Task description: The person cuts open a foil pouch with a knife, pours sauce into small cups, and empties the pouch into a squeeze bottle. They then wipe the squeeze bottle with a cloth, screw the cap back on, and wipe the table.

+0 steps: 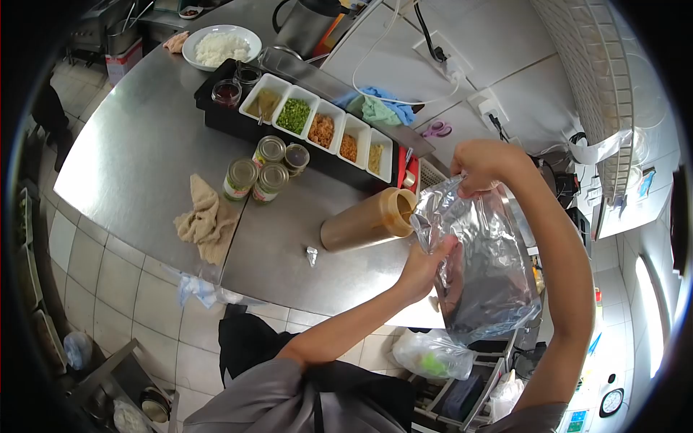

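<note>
A shiny foil pouch (494,252) hangs between my two hands. My left hand (426,268) grips its near side, with the thumb pressed on the foil. My right hand (485,166) is closed on the pouch's upper part. The pouch's narrow end reaches the mouth of a tall brownish plastic container (364,220) on the steel counter. Brown sauce (404,207) shows at that mouth; how full the container is cannot be seen. A small crumpled foil scrap (311,255) lies left of the container.
The steel counter (137,137) carries several lidded cans (273,178), a beige cloth (206,222), and a black topping rack (216,115) with white tubs of chopped scallion (295,115) and other toppings. A rice bowl (221,47) and metal jug (307,29) stand farther back. Below right hangs a plastic bag (433,355).
</note>
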Demonstrator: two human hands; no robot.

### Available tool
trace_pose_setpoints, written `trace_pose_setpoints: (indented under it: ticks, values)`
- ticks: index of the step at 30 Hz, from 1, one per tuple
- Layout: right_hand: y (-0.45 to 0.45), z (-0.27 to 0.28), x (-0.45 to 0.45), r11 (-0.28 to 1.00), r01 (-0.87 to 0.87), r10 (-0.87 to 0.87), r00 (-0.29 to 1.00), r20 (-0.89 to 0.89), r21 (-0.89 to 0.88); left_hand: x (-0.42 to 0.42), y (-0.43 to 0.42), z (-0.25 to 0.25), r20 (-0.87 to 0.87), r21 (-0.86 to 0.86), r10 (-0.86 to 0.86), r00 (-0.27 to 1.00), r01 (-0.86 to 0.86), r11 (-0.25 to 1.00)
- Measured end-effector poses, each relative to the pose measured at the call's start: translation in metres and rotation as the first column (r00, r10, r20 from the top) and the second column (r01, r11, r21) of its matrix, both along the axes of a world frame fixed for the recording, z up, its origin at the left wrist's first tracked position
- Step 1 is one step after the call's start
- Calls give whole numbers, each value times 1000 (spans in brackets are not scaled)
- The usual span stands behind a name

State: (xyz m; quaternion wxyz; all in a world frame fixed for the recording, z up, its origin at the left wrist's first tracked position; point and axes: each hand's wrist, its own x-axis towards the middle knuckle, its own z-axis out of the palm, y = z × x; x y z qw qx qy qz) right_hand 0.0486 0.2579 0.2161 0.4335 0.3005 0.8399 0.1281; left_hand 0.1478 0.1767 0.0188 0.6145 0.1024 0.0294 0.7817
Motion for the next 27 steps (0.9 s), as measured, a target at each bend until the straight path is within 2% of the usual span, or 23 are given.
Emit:
trace_pose_setpoints:
  ticks: [3, 6, 9, 15, 18, 21, 24, 27]
  values:
    - [1, -1, -3, 997, -81, 81, 996, 40, -22, -10, -19, 4, -76, 95, -7, 997, 14, 995]
    - [6, 1, -6, 998, -2, 4, 999, 46, -55, -2, -9, -23, -365, 163, -12, 931, 77, 984]
    - [10, 0, -8, 996, 53, -50, 998, 44, -74, 3, -13, -19, -260, 79, -94, 961, 119, 990]
    - [13, -8, -4, 993, -115, 115, 992, 47, -7, -2, -15, -14, -100, 50, -265, 959, 270, 961]
    - [13, -6, -3, 999, -3, 4, 1000, 24, -41, -7, -16, -7, -86, -10, -280, 956, 281, 960]
    - [1, -6, -6, 1000, 2, -3, 998, 61, 22, -11, -11, -9, -326, 33, 6, 945, 5, 999]
    - [6, -9, -5, 996, -76, 69, 988, 135, 53, -10, -13, 4, -125, 30, -2, 992, 6, 1000]
    - [6, -15, 0, 971, -227, 212, 962, 174, 72, -9, -7, -6, -85, -28, -86, 993, 84, 996]
